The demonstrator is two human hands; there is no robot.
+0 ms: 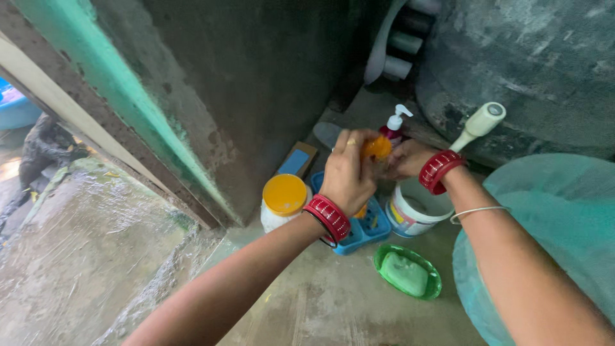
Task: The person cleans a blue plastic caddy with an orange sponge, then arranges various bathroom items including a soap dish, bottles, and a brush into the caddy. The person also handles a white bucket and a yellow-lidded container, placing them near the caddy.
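My left hand [346, 174] and my right hand [407, 159] meet around a small orange object [378, 148], both gripping it above a blue tray [373, 229]; what the orange object is cannot be told. Red bangles ring both wrists, and a thin silver bangle sits further up my right forearm. Just behind the hands stands a dark red pump bottle [396, 126] with a white nozzle. A white jar with a yellow lid [284, 200] stands left of my left wrist.
A white plastic tub [415, 213] sits below my right hand, with a white handle [478, 125] sticking up behind it. A green soap dish with a green bar [407, 272] lies on the wet concrete floor. A teal barrel lid [564, 211] is at right, a dark wall at left.
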